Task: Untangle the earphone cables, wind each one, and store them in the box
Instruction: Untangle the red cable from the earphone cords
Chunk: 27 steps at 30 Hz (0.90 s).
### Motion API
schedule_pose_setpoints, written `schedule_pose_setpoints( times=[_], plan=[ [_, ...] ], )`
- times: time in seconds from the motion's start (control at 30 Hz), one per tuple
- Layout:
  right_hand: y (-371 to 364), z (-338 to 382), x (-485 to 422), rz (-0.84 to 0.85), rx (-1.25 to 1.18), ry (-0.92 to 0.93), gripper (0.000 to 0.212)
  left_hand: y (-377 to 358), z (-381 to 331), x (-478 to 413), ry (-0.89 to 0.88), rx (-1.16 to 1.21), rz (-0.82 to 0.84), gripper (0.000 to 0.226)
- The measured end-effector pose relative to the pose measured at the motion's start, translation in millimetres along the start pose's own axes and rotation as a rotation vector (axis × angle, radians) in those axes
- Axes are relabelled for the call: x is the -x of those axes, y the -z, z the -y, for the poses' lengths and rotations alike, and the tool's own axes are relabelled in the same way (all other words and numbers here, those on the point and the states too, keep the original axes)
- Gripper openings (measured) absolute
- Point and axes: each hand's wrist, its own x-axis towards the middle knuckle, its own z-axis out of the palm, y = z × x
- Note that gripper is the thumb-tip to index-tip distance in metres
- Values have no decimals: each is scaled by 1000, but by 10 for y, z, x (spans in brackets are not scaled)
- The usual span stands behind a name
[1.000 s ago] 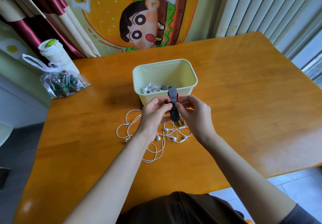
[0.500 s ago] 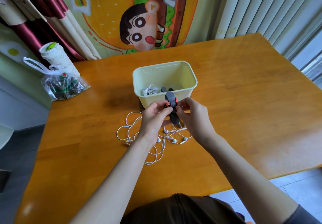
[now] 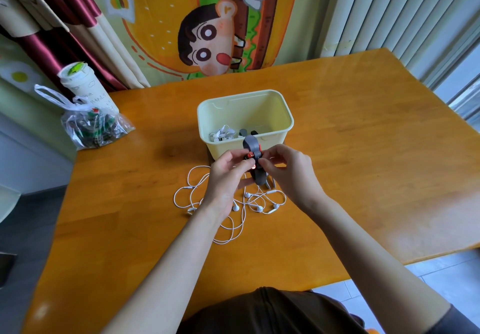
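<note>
The likeliest slip, as I judge it, is starting right at the pinch: the dark grey earphone bundle (image 3: 252, 149) is being held only by fingertips, so a loosened finger could be letting the winding spring open or dropping it onto the loose cables below, tangling them again.

The left hand (image 3: 225, 175) is closing thumb and forefinger narrowly on the bundle's middle, by its orange-red parts, while the right hand (image 3: 288, 172) is pinching the same spot from the other side, its fingers curled in tight. The bundle is standing roughly upright between them, its top reaching the near rim of the box (image 3: 275, 136) and its lower end hanging just above the table (image 3: 363, 157). Whether a fastening is being worked there is too small to tell.

Under the wrists the white earphone cables (image 3: 197, 185) are lying in overlapping loops – not yet wound, and a lowered forearm could be dragging them. Inside the box, a wound white set (image 3: 221, 134) is sitting at the left with a dark piece (image 3: 243, 132) beside it.

Well off to the left, a knotted plastic bag (image 3: 93, 128) is resting against a lidded cup (image 3: 78, 79).
</note>
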Motion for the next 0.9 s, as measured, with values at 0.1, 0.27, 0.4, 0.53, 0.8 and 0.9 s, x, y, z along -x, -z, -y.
schedule_pose_setpoints(
  times=[0.1,0.27,0.4,0.53,0.8,0.9],
  plan=[
    [13,-9,5,10,-19,8,6,10,9,-2,1,9,-1,16],
    [13,-12,18,-5,-30,0,5,16,26,9,9,0,12,14],
    [7,-1,45,-19,-21,1,3,3,31,20,4,-8,19,15],
    [33,8,42,-4,-28,11,4,17,22,29,-4,1,36,15],
    [68,31,16,31,18,-23,10,21,35,38,-2,-25,41,15],
    [56,44,23,25,25,-19,11,18,24,43,-4,-23,44,16]
  ],
)
